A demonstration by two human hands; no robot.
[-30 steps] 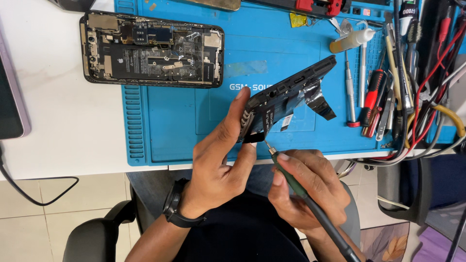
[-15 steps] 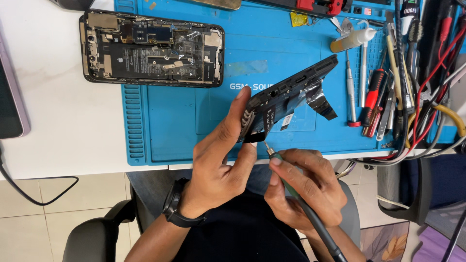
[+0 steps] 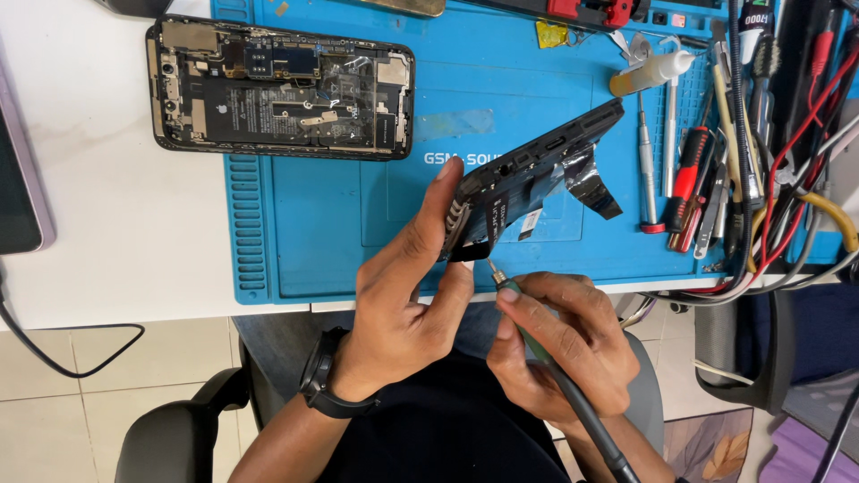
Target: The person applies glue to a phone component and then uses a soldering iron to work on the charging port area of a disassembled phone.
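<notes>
Head view: left hand (image 3: 407, 309) fingers clamp the light, stiff, fragile phone screen panel (image 3: 537, 174) by its edges at 7 o'clock, its ribbon cables delicate, while right hand (image 3: 559, 344) fingers pinch a slim tool (image 3: 555, 376).

This is a phone repair workshop. A blue silicone repair mat (image 3: 358, 233) covers much of the white bench (image 3: 107, 233), and an opened phone (image 3: 279, 89) lies on it with its circuit boards bare. Along the right edge sit screwdrivers (image 3: 680, 183), a small glue bottle (image 3: 651, 72) and a tangle of red, black and yellow cables (image 3: 796, 179).
</notes>
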